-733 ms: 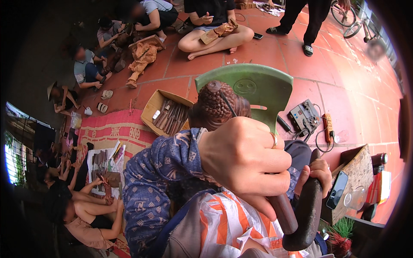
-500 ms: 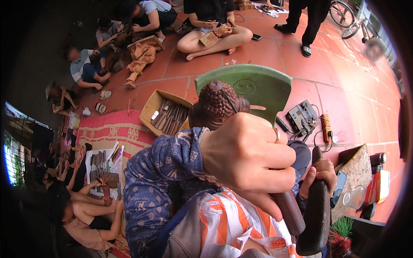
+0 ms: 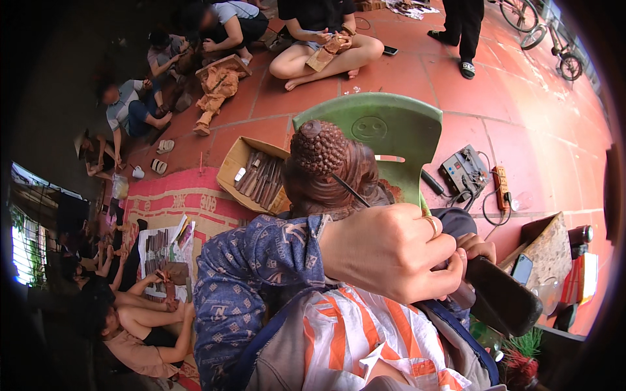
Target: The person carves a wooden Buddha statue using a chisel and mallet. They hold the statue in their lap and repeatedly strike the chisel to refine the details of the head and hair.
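A dark brown carved wooden statue (image 3: 355,156), its head covered in small knobs, leans against a green plastic chair (image 3: 407,130) in front of me. My left hand (image 3: 394,251), with a ring on one finger, is closed round a chisel (image 3: 352,190). Its thin blade reaches the statue beside the head, and its wooden handle pokes out below my fist. Just to the right, my right hand (image 3: 476,246) grips a dark mallet (image 3: 505,296), whose thick end points down and right beside the chisel handle. My left hand partly hides the right one.
A cardboard box (image 3: 228,171) of chisels sits left of the statue. At right are a grey electrical box (image 3: 464,168), an orange power strip (image 3: 501,188) and a phone (image 3: 521,268) on a board. Several people sit around the left and back; another carving (image 3: 217,88) lies there.
The mallet has swung from upright to slanting down and right. Both hands have shifted, and more of the statue and chisel blade shows. The view has shifted slightly.
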The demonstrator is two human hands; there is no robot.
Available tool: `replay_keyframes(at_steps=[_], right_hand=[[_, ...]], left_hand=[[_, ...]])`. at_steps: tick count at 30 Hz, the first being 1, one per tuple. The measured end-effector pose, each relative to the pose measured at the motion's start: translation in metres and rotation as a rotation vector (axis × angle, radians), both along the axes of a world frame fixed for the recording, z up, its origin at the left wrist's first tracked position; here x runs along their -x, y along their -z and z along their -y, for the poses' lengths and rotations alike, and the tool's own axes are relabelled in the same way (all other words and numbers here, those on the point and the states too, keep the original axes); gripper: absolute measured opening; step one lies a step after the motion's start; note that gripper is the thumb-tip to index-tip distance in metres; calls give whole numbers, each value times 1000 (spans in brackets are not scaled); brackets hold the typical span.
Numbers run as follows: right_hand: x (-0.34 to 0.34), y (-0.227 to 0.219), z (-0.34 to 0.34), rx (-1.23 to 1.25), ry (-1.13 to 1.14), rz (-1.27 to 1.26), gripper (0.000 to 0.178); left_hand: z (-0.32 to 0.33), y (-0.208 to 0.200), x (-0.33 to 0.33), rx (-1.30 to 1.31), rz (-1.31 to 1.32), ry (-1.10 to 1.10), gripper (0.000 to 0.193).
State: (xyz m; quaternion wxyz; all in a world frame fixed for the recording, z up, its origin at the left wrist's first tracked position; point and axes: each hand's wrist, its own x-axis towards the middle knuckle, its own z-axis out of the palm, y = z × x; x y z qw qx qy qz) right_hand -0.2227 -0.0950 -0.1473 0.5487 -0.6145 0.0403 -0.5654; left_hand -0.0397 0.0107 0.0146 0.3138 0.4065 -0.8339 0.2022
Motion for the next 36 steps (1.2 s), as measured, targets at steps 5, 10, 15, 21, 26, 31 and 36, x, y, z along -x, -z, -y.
replay_keyframes(at_steps=[5,10,15,21,26,31,36], right_hand=[[-13,-1,-16,-335,-101,-93,23],[-10,25,-19,-358,-6,-418,17],[-17,18,-13,-314,27,-603,14],[-13,22,-21,-338,-77,-450,15],[-11,11,-30,-348,-13,-302,22],[-13,0,-29,-333,37,-295,29],[-10,-7,-29,-430,-73,-302,31]], left_hand=[[5,-9,2,-101,-39,-162,31],[-8,9,6,-298,-256,-287,38],[-19,19,6,-406,-237,-261,40],[-3,6,2,-230,-13,-276,37],[6,2,3,-120,27,-302,32],[13,-5,4,-84,56,-331,31],[18,-1,2,-69,25,-294,32]])
